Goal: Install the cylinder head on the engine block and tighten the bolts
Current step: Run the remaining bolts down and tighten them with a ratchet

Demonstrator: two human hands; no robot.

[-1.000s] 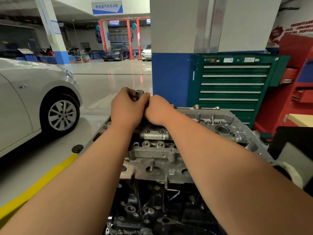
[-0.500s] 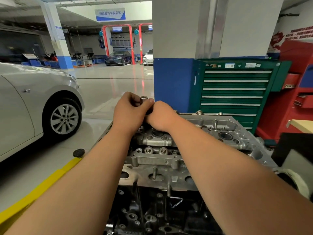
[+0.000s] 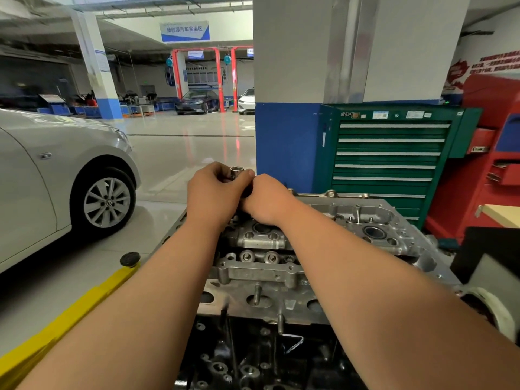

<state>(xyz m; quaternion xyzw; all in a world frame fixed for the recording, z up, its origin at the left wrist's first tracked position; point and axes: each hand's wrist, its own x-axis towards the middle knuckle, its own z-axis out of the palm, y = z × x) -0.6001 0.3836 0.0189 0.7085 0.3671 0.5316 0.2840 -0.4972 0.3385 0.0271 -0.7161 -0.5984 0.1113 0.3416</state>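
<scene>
The aluminium cylinder head (image 3: 374, 220) lies on top of the dark engine block (image 3: 253, 358) straight in front of me. Both arms reach over its far left part. My left hand (image 3: 211, 192) grips a chrome socket tool (image 3: 237, 173) whose open top end sticks up between thumb and fingers. My right hand (image 3: 267, 201) is curled against the left hand and grips the dark lower part of the same tool. The tool's lower end and any bolt under it are hidden by my hands.
A green drawer tool cabinet (image 3: 391, 159) stands behind the engine against a blue and white pillar (image 3: 287, 142). A red cabinet (image 3: 492, 170) is at the right. A silver car (image 3: 56, 178) is parked at the left. A yellow lift arm (image 3: 70, 313) lies on the floor.
Both hands have stayed clasped on the socket tool at the same spot over the head. The view has shifted slightly; the grip looks the same.
</scene>
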